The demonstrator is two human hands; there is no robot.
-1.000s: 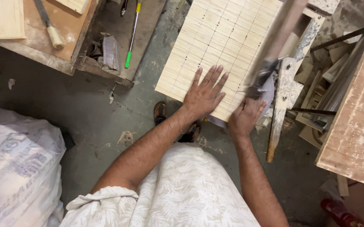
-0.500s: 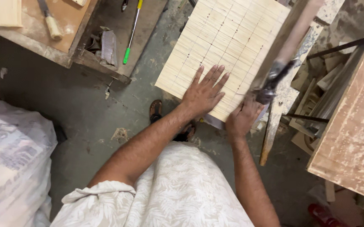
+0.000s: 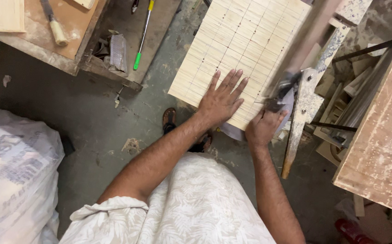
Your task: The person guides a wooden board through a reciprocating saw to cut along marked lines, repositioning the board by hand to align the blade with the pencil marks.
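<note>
A pale wooden board point(image 3: 243, 43), ruled with a grid of thin lines and small dark dots, lies in front of me. My left hand point(image 3: 221, 99) rests flat on its near edge with the fingers spread. At the board's near right corner my right hand point(image 3: 264, 126) is closed around a blurred dark tool point(image 3: 283, 90). A long wooden handle or strip point(image 3: 311, 34) runs up from that tool, blurred by motion.
A workbench point(image 3: 37, 31) at the upper left carries a wooden block, a chisel and a green-handled screwdriver point(image 3: 141, 36). White sacks point(image 3: 15, 171) stand at the left. A brown board point(image 3: 381, 135) and stacked wood scraps sit at the right. My sandalled foot point(image 3: 169, 119) is on the concrete floor.
The view has shifted slightly. My left hand stays flat on the board. The tool in my right hand has moved a little along the board's right edge.
</note>
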